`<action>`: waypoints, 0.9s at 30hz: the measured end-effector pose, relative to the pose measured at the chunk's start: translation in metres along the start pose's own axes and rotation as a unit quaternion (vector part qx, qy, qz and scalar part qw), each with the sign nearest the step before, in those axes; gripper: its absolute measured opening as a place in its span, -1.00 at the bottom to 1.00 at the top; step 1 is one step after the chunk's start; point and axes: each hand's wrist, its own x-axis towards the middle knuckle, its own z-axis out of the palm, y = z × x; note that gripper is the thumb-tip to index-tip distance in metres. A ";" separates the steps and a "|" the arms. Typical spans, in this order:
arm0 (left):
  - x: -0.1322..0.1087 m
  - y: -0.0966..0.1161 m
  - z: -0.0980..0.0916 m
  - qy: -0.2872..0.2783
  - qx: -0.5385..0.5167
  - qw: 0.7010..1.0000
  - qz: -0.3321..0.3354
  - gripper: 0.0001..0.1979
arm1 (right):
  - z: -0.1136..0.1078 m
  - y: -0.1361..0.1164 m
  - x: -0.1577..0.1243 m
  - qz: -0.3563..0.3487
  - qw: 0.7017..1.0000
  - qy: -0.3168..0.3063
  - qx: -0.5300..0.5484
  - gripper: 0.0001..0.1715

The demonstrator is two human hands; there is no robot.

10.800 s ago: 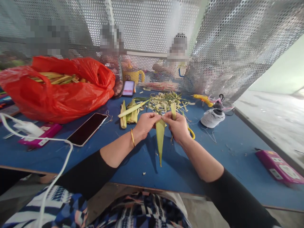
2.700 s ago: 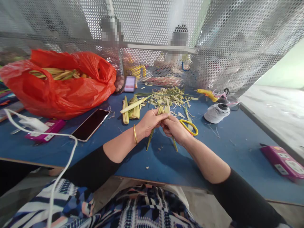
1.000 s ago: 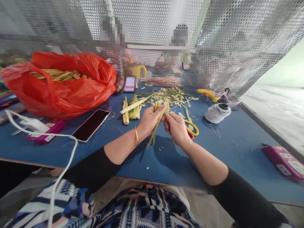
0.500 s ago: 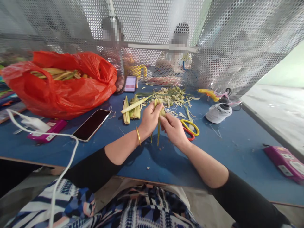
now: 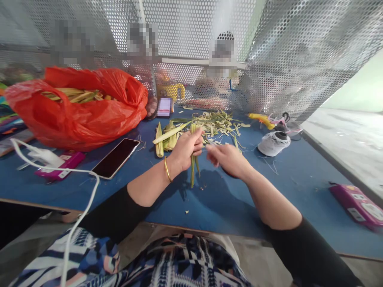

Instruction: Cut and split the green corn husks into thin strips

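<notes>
The fingers (image 5: 196, 144) of the left hand (image 5: 183, 150) are closed in a fist round a thin bundle of leaf strips (image 5: 193, 175), gripping it near its upper end. The bundle's long axis runs almost upright: short stubs poke out above the fist toward the far edge of the table (image 5: 227, 207), and the long green tips hang down toward the near edge, ending just above the blue top. The right hand (image 5: 231, 160) hovers just beside it, apart from the bundle, its fingers (image 5: 213, 151) smeared by motion (I cannot tell whether they are curled on anything). All this sits around the middle of the table.

Just beyond the left hand lie folded leaf pieces (image 5: 164, 137), and past them, near the far edge, a heap of leaf scraps (image 5: 217, 120). Toward the far right corner stand a spool of white thread (image 5: 271, 144) and a yellow glue gun (image 5: 259, 118). A dark phone (image 5: 115, 157) lies left of the hands, screen up, and a red plastic bag (image 5: 80, 117) of leaves fills the far left. One pink box (image 5: 356, 204) lies at the right edge and another pink box (image 5: 60, 167) at the left edge; both carry labels, too small to read.
</notes>
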 end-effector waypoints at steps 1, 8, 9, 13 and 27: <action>-0.001 0.001 0.000 -0.022 0.010 0.999 -0.029 -0.77 | -0.004 0.002 0.001 -0.023 0.996 0.088 0.011 -0.37; -0.008 -0.008 0.005 -0.129 0.072 0.981 -0.128 -0.61 | -0.001 0.009 0.005 -0.203 0.963 0.097 0.149 -0.26; -0.008 -0.009 0.005 -0.130 0.077 0.980 -0.129 -0.58 | 0.000 0.009 0.004 -0.200 0.964 0.081 0.152 -0.25; -0.008 -0.008 0.004 -0.123 0.085 0.979 -0.137 -0.56 | 0.002 0.008 0.003 -0.185 0.968 0.079 0.153 -0.23; 0.000 -0.010 0.001 -0.032 0.025 0.999 -0.009 -0.71 | 0.021 0.004 0.004 -0.080 0.952 0.127 0.268 -0.19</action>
